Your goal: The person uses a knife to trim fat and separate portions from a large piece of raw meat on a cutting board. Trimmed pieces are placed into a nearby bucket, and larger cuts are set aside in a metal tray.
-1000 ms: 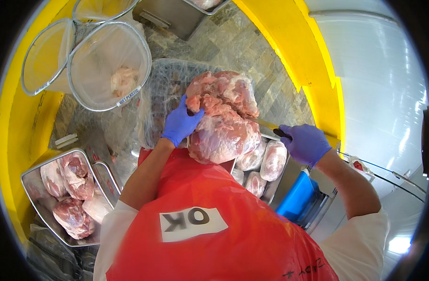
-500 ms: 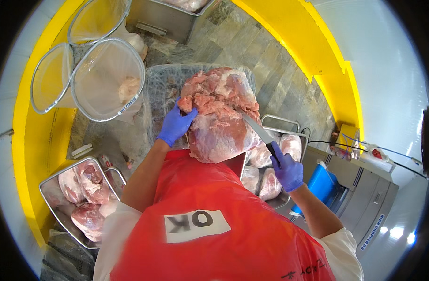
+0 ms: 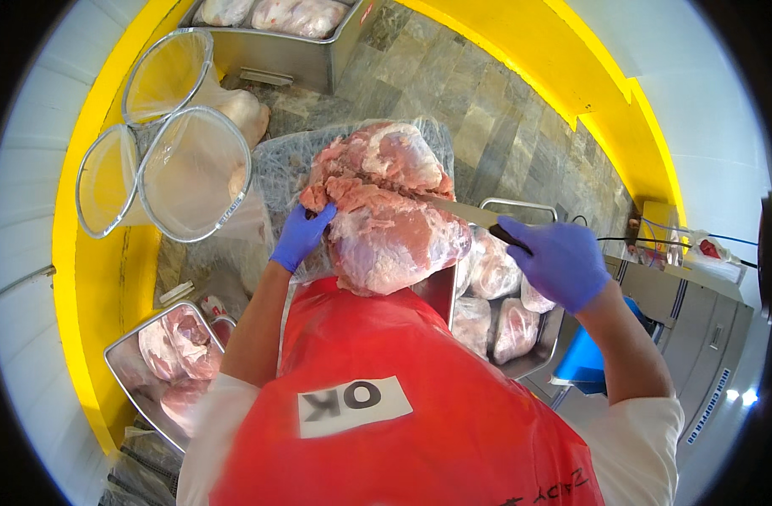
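A large piece of raw meat (image 3: 394, 232) lies before my red apron, split by a deep cut running across it. My right hand (image 3: 563, 263), in a blue glove, is closed around the dark handle of a knife (image 3: 466, 211). The blade points left, and its tip reaches into the cut at the right side of the meat. My left hand (image 3: 304, 234), also gloved in blue, grips the meat's left edge by a ragged flap beside the cut. Its fingertips are partly hidden against the meat.
Metal tubs with meat stand at lower left (image 3: 141, 384), at right (image 3: 538, 350) and at the far side (image 3: 318, 63). Three ringed clear bags (image 3: 192, 173) hang at left. Under the meat spreads clear plastic sheeting (image 3: 276, 164). A grey machine (image 3: 698, 337) stands at right.
My right hand has swung up and outward, turning the knife from a steep slant to nearly level. My left hand keeps its hold on the meat's edge. The whole view has shifted slightly.
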Motion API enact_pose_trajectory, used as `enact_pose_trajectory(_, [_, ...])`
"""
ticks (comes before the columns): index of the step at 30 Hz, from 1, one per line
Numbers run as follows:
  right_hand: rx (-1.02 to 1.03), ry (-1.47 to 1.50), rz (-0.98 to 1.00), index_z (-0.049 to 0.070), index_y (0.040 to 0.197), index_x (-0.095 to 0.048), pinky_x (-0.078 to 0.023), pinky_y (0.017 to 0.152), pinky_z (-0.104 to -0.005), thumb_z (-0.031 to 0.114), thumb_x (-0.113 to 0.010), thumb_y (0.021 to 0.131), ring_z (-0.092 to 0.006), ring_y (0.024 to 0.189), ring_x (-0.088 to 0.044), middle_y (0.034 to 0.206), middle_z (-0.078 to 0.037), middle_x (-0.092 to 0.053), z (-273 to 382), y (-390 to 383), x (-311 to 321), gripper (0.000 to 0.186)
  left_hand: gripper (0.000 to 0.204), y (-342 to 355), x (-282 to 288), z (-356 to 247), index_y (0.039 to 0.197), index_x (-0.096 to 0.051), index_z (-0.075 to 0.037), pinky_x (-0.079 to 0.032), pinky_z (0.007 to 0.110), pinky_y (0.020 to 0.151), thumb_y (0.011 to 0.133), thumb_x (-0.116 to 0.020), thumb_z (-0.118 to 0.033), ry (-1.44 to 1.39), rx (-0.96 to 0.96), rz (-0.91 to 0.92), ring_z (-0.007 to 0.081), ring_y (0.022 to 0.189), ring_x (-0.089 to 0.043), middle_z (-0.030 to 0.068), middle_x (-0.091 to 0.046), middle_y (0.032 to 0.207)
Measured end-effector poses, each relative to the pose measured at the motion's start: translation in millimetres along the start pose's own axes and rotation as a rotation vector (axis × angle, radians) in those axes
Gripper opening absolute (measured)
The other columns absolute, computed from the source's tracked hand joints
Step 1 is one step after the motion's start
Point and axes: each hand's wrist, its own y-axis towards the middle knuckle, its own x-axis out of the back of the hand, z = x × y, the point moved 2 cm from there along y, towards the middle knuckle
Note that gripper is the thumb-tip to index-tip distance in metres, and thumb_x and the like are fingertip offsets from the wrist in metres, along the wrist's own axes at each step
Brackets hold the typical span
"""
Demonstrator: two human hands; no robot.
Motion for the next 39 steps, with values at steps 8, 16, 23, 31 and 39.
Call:
enact_pose_trajectory(8, [0.131, 0.187, -0.064, 0.031, 0.147, -0.062, -0.056, 0.067, -0.0502, 0.037, -0.065, 0.102, -0.0366, 0.075, -0.072, 0.084, -0.014, -0.073, -55.5, 23.1, -96.6, 0.046, 0.052, 0.8, 1.9, 11.9, 0.140, -0.063, 0.003, -0.053, 0.035, 0.102, 0.101, -0.076, -0.029, 0.057, 0.031, -0.032, 0.0183, 0.119, -0.066, 0.0106, -0.072, 0.132])
enact_pose_trajectory(16, [0.024, 0.330, -0.152, 0.037, 0.148, -0.062, -0.057, 0.063, -0.0486, 0.041, -0.067, 0.101, -0.0346, 0.070, -0.072, 0.083, -0.012, -0.074, -40.2, 6.2, -128.9, 0.048, 0.049, -1.1, 0.6, 7.0, 0.141, -0.064, 0.001, -0.053, 0.034, 0.100, 0.103, -0.074, -0.028, 0.097, -0.033, -0.036, 0.0165, 0.116, -0.067, 0.0072, -0.072, 0.129])
enact_pose_trajectory(23, [0.060, 0.258, 0.096, 0.030, 0.140, -0.069, -0.057, 0.073, -0.0529, 0.041, -0.066, 0.099, -0.0409, 0.081, -0.073, 0.089, -0.017, -0.075, -60.9, 25.0, -28.2, 0.042, 0.048, -1.2, 2.1, 1.9, 0.139, -0.065, 0.001, -0.053, 0.034, 0.099, 0.103, -0.073, -0.029, 0.093, 0.037, -0.028, 0.0163, 0.115, -0.066, 0.0071, -0.072, 0.128])
enact_pose_trajectory(31, [0.099, 0.354, -0.125, 0.034, 0.149, -0.061, -0.056, 0.063, -0.0506, 0.037, -0.068, 0.101, -0.0393, 0.070, -0.071, 0.083, -0.016, -0.072, -58.7, 22.3, -131.7, 0.049, 0.043, -0.7, 1.8, 8.8, 0.134, -0.067, 0.003, -0.054, 0.034, 0.094, 0.104, -0.072, -0.028, 0.114, 0.019, -0.056, 0.0153, 0.110, -0.066, 0.0065, -0.073, 0.124])
enact_pose_trajectory(39, [0.037, 0.405, -0.396, 0.037, 0.153, -0.059, -0.051, 0.048, -0.0438, 0.034, -0.074, 0.097, -0.0319, 0.051, -0.061, 0.068, -0.010, -0.058, -33.2, -2.6, -218.1, 0.057, 0.048, -1.2, 3.5, 8.2, 0.145, -0.061, 0.000, -0.050, 0.032, 0.104, 0.105, -0.071, -0.025, 0.135, -0.009, -0.016, 0.0131, 0.121, -0.061, 0.0031, -0.067, 0.135])
